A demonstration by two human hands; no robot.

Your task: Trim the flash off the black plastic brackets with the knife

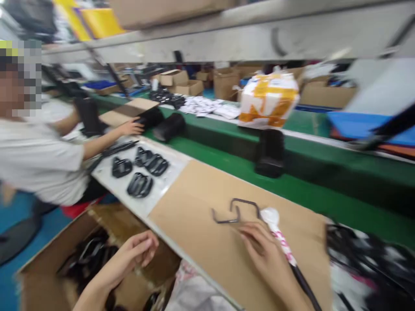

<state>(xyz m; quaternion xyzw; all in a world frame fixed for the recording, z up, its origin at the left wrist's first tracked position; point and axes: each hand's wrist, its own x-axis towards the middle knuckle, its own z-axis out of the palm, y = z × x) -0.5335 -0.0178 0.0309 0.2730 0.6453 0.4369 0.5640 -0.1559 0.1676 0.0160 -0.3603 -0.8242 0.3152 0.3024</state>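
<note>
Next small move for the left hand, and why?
Probably bring the left hand to the bent dark rod: the right hand has its fingertips close by, contact unclear, while the left, seemingly empty, is off the tabletop near the open carton.

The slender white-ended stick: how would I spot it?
Find the flat brown cardboard sheet. Beside the bare right hand is the slender black stick. Its rounded white end and pink-marked white band distinguish it from the dark bent rod alongside.

Blue flr (9,280) low L – long green bench strip (298,190), grey o/head shelf (207,41) above.
</note>
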